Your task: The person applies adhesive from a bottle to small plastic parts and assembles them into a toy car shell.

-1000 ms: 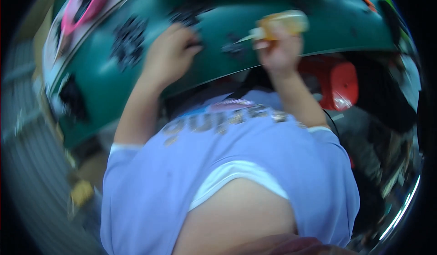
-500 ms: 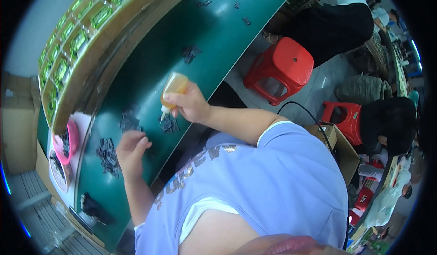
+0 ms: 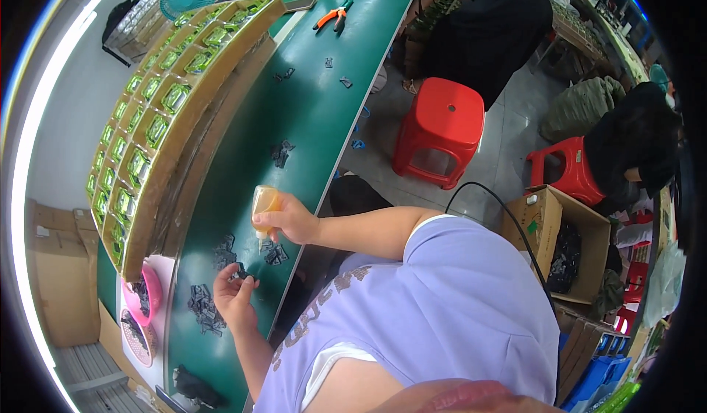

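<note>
My right hand is closed around a small clear squeeze bottle of amber liquid, its narrow nozzle pointing down at the green table. Just below the nozzle lies a small pile of black parts. Nearer the lower left, my left hand pinches a small black part between thumb and fingers. Beside those fingers rest another pile of black parts and a bigger heap of them.
A partitioned tray of green-and-clear pieces stands along the table's left side. A pink bowl and a pink basket hold dark parts. Orange-handled pliers lie at the far end. Red stools and an open carton are at right.
The view has shifted, showing more of the table's far end. My left hand now shows a black part in its fingers, near the pile. The bottle stays in my right hand, nozzle down.
</note>
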`<state>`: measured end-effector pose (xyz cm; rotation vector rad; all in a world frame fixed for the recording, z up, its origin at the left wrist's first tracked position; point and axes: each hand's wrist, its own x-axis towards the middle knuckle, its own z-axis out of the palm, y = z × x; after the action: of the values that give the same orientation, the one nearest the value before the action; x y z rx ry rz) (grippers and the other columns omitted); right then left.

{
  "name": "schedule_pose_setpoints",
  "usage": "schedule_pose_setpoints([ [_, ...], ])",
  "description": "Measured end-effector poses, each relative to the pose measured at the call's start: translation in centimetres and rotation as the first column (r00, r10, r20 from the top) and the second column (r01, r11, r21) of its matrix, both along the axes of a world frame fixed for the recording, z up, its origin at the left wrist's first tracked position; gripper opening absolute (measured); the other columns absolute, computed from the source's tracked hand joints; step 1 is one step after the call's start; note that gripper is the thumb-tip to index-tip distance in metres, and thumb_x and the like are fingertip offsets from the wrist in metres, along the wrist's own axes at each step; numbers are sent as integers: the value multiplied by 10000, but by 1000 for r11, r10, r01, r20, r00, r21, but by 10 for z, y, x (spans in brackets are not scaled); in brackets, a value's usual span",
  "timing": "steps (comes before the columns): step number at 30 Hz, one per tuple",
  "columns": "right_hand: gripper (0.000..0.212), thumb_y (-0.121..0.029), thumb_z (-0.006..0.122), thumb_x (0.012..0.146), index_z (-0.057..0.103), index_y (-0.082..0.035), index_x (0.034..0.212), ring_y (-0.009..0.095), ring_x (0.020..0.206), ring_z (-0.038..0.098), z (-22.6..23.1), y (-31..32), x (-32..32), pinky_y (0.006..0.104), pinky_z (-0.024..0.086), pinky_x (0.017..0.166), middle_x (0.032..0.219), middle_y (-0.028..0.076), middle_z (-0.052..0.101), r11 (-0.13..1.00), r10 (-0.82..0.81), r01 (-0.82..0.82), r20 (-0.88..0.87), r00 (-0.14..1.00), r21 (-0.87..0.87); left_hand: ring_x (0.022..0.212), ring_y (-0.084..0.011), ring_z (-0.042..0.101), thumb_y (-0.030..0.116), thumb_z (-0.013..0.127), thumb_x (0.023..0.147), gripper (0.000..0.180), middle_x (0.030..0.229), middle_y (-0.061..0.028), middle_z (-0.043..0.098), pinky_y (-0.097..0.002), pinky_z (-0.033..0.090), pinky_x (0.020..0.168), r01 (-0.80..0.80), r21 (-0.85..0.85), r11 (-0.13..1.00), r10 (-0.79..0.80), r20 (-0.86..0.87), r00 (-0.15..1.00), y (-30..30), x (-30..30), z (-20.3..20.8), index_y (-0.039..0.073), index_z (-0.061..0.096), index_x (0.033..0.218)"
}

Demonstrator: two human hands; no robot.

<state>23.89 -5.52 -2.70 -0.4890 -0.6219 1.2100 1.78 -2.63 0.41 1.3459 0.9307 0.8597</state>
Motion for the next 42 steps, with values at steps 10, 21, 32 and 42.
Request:
schedule_pose_setpoints([
  [10, 159, -159, 655, 834, 553, -63, 908, 105, 622, 570, -2, 0, 0, 221, 455, 462, 770, 39, 591, 1000, 7, -7, -5, 1000, 24, 751, -154, 619, -77, 634, 807, 264, 928, -101, 620, -265, 569, 693, -92, -234, 968, 95, 1, 995, -14, 3, 0, -51, 573, 1063],
  [21, 170, -151, 649, 837, 542, -59, 931, 105, 620, 570, -1, 2, 3, 216, 460, 459, 782, 41, 590, 1000, 17, -18, 38, 999, 24, 718, -171, 639, -47, 604, 846, 204, 880, -100, 618, -267, 566, 653, -77, -288, 955, 81, 3, 997, -16, 4, -6, -12, 544, 1038],
  [32, 154, -123, 663, 811, 560, -82, 918, 110, 624, 595, -7, 3, -2, 238, 474, 465, 761, 21, 599, 999, -8, 10, 37, 999, -39, 630, -165, 614, -15, 635, 832, 312, 782, -80, 594, -260, 528, 569, -20, -266, 964, 21, 2, 1000, -16, -5, -16, -34, 525, 1124],
  [42, 105, -57, 598, 863, 602, 11, 944, 136, 640, 606, -10, 3, -3, 218, 485, 493, 822, 98, 634, 997, -69, 64, 104, 992, 47, 716, -191, 672, 38, 674, 809, 301, 841, -113, 645, -267, 567, 632, 34, -378, 925, -61, -60, 996, -7, 23, -5, -64, 563, 1069],
])
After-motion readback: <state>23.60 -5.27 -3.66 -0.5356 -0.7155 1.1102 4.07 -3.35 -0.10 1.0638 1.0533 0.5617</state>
